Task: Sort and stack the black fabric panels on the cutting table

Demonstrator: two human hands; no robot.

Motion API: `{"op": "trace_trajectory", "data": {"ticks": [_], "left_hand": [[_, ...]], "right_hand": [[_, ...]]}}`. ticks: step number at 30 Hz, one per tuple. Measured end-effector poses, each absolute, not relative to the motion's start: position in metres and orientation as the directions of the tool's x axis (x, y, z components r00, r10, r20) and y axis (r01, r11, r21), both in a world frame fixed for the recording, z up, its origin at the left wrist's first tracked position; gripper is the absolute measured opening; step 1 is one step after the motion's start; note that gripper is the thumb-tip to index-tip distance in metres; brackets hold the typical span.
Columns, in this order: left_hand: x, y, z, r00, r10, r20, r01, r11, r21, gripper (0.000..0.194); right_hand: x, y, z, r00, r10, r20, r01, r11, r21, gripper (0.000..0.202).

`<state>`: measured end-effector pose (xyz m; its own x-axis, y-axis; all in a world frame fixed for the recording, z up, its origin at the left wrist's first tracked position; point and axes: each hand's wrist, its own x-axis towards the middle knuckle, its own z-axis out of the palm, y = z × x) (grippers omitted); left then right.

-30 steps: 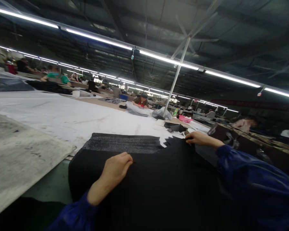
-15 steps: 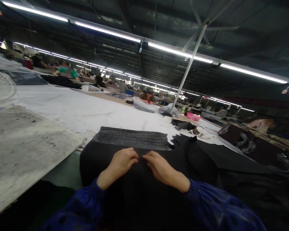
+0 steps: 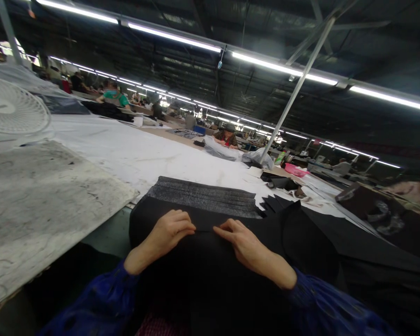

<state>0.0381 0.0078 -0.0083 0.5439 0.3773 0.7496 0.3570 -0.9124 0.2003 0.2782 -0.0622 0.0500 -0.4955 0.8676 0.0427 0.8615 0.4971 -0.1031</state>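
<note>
Black fabric (image 3: 203, 261) drapes over the table edge toward me. My left hand (image 3: 170, 231) pinches it, thumb and fingers pressed together. A short way to the right, my right hand (image 3: 241, 240) pinches the same cloth, and a thin fold line runs between the two fingertips. Just beyond my hands lie grey speckled strips (image 3: 206, 198) in a layered row along the fabric. More dark cloth with jagged corners (image 3: 276, 205) spreads to the right.
On the left are a stained pale board (image 3: 56, 196) and a white fan (image 3: 12, 107). A white-covered table (image 3: 143, 149) stretches ahead. Farther off are a pink basin (image 3: 296, 170), a slanting pole (image 3: 297, 93) and a person in green (image 3: 115, 98). A brown bundle (image 3: 381, 214) lies right.
My hands have moved slightly apart, and the fold between them shows more clearly. The view has shifted left, bringing more of the fan into sight.
</note>
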Motion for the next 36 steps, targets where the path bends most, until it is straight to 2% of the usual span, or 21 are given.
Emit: {"op": "trace_trajectory", "data": {"ticks": [3, 7, 10, 12, 15, 17, 20, 22, 24, 27, 33, 36], "left_hand": [[0.037, 0.006, -0.005, 0.569, 0.336, 0.751, 0.382, -0.916, 0.12, 0.024], [0.036, 0.002, -0.001, 0.624, 0.277, 0.731, 0.422, -0.906, -0.017, 0.024], [0.037, 0.001, -0.001, 0.632, 0.286, 0.72, 0.438, -0.898, -0.028, 0.022], [0.037, 0.001, -0.002, 0.637, 0.3, 0.71, 0.443, -0.896, -0.019, 0.022], [0.037, 0.003, -0.004, 0.623, 0.344, 0.702, 0.414, -0.907, 0.077, 0.022], [0.034, 0.004, -0.005, 0.566, 0.438, 0.698, 0.366, -0.893, 0.263, 0.016], [0.026, 0.001, -0.006, 0.455, 0.632, 0.627, 0.279, -0.77, 0.574, 0.013], [0.021, -0.004, -0.005, 0.414, 0.706, 0.574, 0.258, -0.696, 0.67, 0.015], [0.019, -0.008, -0.003, 0.396, 0.727, 0.56, 0.27, -0.676, 0.686, 0.015], [0.021, -0.012, -0.003, 0.394, 0.71, 0.584, 0.301, -0.7, 0.648, 0.007], [0.02, -0.007, -0.012, 0.409, 0.614, 0.676, 0.312, -0.79, 0.528, 0.016], [0.014, -0.005, -0.013, 0.414, 0.599, 0.685, 0.318, -0.801, 0.508, 0.018]], "right_hand": [[0.271, -0.062, 0.057, -0.511, 0.859, -0.016, 0.859, 0.511, -0.038, 0.066], [0.257, -0.06, 0.071, -0.487, 0.864, -0.126, 0.858, 0.501, 0.113, 0.067], [0.247, -0.058, 0.079, -0.488, 0.86, -0.148, 0.845, 0.508, 0.168, 0.064], [0.242, -0.055, 0.079, -0.547, 0.831, -0.106, 0.819, 0.557, 0.138, 0.055], [0.241, -0.05, 0.072, -0.62, 0.784, -0.032, 0.785, 0.619, -0.015, 0.047], [0.243, -0.048, 0.067, -0.638, 0.77, -0.006, 0.766, 0.633, -0.114, 0.048], [0.248, -0.045, 0.062, -0.656, 0.755, 0.031, 0.737, 0.648, -0.191, 0.047], [0.25, -0.045, 0.061, -0.658, 0.752, 0.047, 0.728, 0.65, -0.216, 0.045], [0.251, -0.045, 0.06, -0.659, 0.75, 0.056, 0.723, 0.652, -0.229, 0.044], [0.251, -0.045, 0.061, -0.663, 0.747, 0.054, 0.718, 0.654, -0.237, 0.045], [0.249, -0.046, 0.062, -0.668, 0.744, 0.011, 0.726, 0.655, -0.208, 0.052], [0.248, -0.044, 0.062, -0.67, 0.742, -0.009, 0.732, 0.659, -0.175, 0.056]]}}
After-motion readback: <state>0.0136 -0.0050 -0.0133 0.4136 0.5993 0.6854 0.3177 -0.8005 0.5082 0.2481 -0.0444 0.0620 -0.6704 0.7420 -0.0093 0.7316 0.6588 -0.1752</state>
